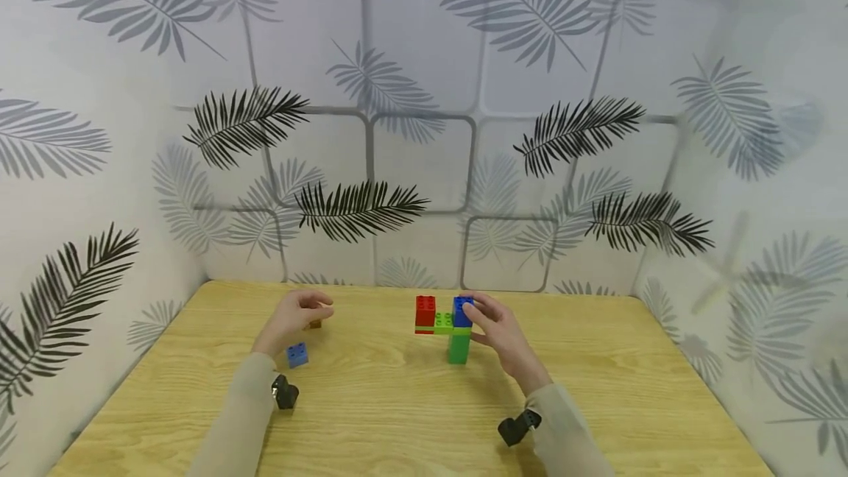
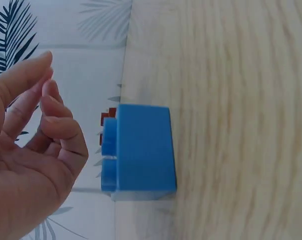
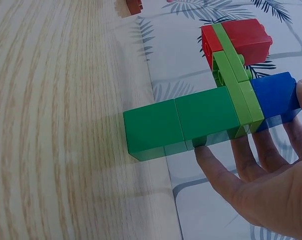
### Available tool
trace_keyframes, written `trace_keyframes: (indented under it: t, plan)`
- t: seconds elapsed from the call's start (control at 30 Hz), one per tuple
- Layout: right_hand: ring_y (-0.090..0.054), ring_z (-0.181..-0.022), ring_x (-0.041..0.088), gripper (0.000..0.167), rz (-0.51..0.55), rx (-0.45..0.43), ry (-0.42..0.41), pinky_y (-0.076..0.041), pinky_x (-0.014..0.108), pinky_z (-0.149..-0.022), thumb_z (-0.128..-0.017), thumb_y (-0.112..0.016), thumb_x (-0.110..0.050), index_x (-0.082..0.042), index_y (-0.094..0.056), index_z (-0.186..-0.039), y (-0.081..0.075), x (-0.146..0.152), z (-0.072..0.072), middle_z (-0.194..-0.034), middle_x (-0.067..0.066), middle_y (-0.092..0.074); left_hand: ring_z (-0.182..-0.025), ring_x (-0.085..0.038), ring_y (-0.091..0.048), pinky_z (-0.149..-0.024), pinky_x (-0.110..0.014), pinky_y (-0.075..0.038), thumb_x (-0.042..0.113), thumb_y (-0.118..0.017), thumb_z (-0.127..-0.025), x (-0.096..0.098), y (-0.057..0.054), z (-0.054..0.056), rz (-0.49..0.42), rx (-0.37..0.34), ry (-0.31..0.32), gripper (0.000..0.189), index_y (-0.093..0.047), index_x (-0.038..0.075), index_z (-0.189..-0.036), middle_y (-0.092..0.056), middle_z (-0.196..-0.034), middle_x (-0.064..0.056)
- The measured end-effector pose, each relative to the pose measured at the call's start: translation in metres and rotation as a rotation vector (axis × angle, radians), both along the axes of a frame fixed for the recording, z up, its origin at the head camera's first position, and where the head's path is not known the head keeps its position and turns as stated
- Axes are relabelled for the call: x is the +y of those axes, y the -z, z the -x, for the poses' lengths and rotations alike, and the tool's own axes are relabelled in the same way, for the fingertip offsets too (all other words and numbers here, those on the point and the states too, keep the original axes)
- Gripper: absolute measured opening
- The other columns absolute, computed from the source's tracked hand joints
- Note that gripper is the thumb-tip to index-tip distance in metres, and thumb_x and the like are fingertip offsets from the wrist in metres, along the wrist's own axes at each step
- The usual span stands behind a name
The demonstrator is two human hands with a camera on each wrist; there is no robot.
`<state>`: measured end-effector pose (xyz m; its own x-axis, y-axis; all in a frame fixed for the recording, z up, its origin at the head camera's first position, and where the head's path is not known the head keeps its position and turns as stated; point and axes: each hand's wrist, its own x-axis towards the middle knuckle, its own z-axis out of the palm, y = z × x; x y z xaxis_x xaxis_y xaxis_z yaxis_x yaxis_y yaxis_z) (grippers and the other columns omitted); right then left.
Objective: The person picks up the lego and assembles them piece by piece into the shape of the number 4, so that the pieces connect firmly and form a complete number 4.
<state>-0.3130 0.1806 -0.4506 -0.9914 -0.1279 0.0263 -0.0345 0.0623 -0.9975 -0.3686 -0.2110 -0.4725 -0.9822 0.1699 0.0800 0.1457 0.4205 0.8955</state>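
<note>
My right hand (image 1: 502,333) grips a built model of toy building bricks at its dark blue brick (image 3: 274,95), thumb on one side and fingers along the other. Below that brick lie light green bricks (image 3: 235,97), which reach out to the left and carry a red brick (image 3: 248,41) at their far end. Two green bricks (image 3: 178,122) form the column at the bottom, upright over the table. My left hand (image 1: 298,321) holds nothing, its fingers loosely bent. Near it are a lighter blue brick (image 2: 145,147) on the table and a mostly hidden brown brick (image 1: 316,324).
The wooden table (image 1: 371,403) ends at the back against a leaf-patterned wall covering (image 1: 424,168), which also stands along both sides. Each wrist bears a small black camera, on the left wrist (image 1: 285,392) and on the right wrist (image 1: 519,427).
</note>
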Motion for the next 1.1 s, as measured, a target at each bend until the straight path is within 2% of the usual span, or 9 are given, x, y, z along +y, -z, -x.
trace_keyframes:
  t: [0.1, 0.3, 0.4, 0.53, 0.87, 1.1]
  plan:
    - [-0.059, -0.116, 0.025, 0.047, 0.008, 0.003, -0.004, -0.046, 0.056, -0.102, -0.096, -0.062, -0.038, -0.017, -0.056, -0.137, -0.001, 0.0, 0.0, -0.135, 0.014, -0.057, -0.097, -0.032, -0.059, -0.08, -0.044, -0.051, 0.013, -0.068, -0.093, -0.003, 0.0, 0.0, 0.009, -0.009, -0.042, 0.033, -0.063, 0.0, -0.122, -0.062, -0.107, -0.016]
    - [-0.06, -0.114, 0.023, 0.046, 0.017, 0.004, -0.005, -0.045, 0.056, -0.102, -0.096, -0.062, -0.038, -0.018, -0.056, -0.137, 0.001, 0.001, 0.0, -0.132, 0.013, -0.058, -0.115, -0.037, -0.053, -0.094, -0.047, -0.05, 0.005, -0.067, -0.092, -0.005, 0.004, -0.001, -0.027, -0.068, -0.092, 0.043, -0.056, -0.004, -0.132, -0.049, -0.133, -0.027]
    - [-0.06, -0.114, 0.023, 0.046, 0.015, 0.002, -0.009, -0.045, 0.057, -0.102, -0.096, -0.062, -0.039, -0.019, -0.056, -0.137, 0.002, 0.001, 0.0, -0.131, 0.012, -0.058, -0.117, -0.037, -0.054, -0.09, -0.044, -0.049, 0.005, -0.066, -0.092, -0.006, 0.006, -0.001, -0.028, -0.115, -0.118, 0.045, -0.054, -0.003, -0.135, -0.048, -0.138, -0.027]
    - [-0.059, -0.114, 0.023, 0.047, 0.011, 0.004, -0.011, -0.046, 0.055, -0.102, -0.096, -0.061, -0.04, -0.018, -0.056, -0.137, 0.002, 0.001, 0.0, -0.132, 0.013, -0.057, -0.115, -0.037, -0.056, -0.08, -0.038, -0.05, 0.004, -0.065, -0.092, -0.007, 0.009, 0.001, -0.005, -0.144, -0.118, 0.047, -0.052, -0.003, -0.137, -0.051, -0.137, -0.027]
    - [-0.06, -0.113, 0.022, 0.046, 0.021, -0.011, -0.01, -0.046, 0.056, -0.102, -0.096, -0.062, -0.04, -0.019, -0.057, -0.136, 0.002, 0.001, 0.001, -0.132, 0.012, -0.058, -0.115, -0.039, -0.054, -0.077, -0.033, -0.052, -0.014, -0.06, -0.082, -0.007, 0.016, 0.004, -0.022, -0.17, -0.103, 0.052, -0.054, -0.007, -0.133, -0.055, -0.129, -0.029]
    - [-0.058, -0.116, 0.024, 0.046, 0.014, -0.003, -0.004, -0.044, 0.057, -0.103, -0.096, -0.061, -0.039, -0.019, -0.056, -0.137, 0.0, 0.0, 0.001, -0.134, 0.013, -0.057, -0.108, -0.036, -0.058, -0.076, -0.034, -0.051, -0.007, -0.065, -0.085, -0.008, 0.014, 0.005, 0.042, -0.133, -0.084, 0.042, -0.059, -0.005, -0.126, -0.059, -0.123, -0.027]
